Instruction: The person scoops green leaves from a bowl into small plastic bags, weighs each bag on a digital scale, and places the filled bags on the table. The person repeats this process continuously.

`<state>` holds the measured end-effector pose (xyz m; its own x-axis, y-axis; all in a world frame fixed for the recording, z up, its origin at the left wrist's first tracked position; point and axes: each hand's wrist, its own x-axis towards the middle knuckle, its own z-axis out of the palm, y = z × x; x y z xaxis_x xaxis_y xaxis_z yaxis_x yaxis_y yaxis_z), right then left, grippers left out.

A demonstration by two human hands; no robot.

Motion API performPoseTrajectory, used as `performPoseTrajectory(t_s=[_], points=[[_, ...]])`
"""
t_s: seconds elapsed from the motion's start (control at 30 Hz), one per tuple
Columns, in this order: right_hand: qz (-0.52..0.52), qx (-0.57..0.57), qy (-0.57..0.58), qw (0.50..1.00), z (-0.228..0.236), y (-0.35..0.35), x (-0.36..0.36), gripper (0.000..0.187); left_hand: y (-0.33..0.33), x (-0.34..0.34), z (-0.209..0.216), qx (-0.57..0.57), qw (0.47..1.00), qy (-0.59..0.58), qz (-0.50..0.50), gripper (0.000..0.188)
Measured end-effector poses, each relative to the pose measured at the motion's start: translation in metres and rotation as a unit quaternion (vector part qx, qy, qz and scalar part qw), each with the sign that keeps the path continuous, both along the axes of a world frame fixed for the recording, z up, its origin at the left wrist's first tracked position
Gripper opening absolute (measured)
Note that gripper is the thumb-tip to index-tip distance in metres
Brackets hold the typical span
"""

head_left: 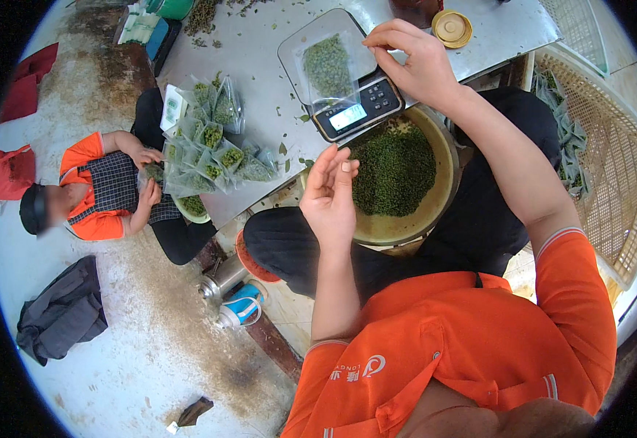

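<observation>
My left hand [331, 193] is raised beside the rim of a wide bowl [377, 237] holding small green peppercorns [395, 171]. Its fingers curl loosely, and nothing shows in them. Over the right side of a digital scale [355, 117], my right hand [415, 64] reaches with index finger and thumb out, slightly apart. No object is visible between those fingertips. A clear bag of green peppercorns [328, 64] lies flat on the scale's plate, just left of my right fingertips. The scale's display is lit.
Several filled clear bags [212, 150] are heaped on the metal table [260, 193]. Across from them, a person [117, 182] in orange handles another bag. A woven basket [610, 175] with more bags stands right. A round lid [452, 28] lies at the far edge; flasks [242, 304] lie low left.
</observation>
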<state>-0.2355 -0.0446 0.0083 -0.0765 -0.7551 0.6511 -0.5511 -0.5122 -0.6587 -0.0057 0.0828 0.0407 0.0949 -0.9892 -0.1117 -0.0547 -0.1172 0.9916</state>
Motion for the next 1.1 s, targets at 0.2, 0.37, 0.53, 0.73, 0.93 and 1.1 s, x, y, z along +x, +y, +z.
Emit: performPoseTrajectory(t_s=[0.2,0.37,0.53,0.73,0.93,1.1], points=[[0.014,-0.059,0.114,0.992,0.004,0.009,0.006,0.023,-0.022,-0.017,0.003,-0.188,0.932,-0.297,-0.09,0.043],[0.058,-0.044,0.195,0.978,0.004,0.014,0.028,0.018,-0.059,-0.03,0.001,-0.163,0.88,-0.427,-0.127,0.048],[0.103,-0.004,0.024,0.994,0.022,0.039,0.045,0.019,-0.073,-0.023,0.032,-0.136,0.821,-0.539,-0.127,0.05],[0.0,0.008,0.071,0.997,0.041,0.031,0.049,0.053,-0.072,-0.006,0.072,-0.261,0.693,-0.642,-0.199,0.036],[0.074,0.065,0.007,0.995,0.026,0.021,0.057,0.05,-0.075,-0.013,0.104,-0.257,0.697,-0.635,-0.209,0.038],[0.041,0.015,0.054,0.998,0.027,0.021,0.056,0.05,-0.078,-0.013,0.092,-0.228,0.695,-0.641,-0.233,0.046]])
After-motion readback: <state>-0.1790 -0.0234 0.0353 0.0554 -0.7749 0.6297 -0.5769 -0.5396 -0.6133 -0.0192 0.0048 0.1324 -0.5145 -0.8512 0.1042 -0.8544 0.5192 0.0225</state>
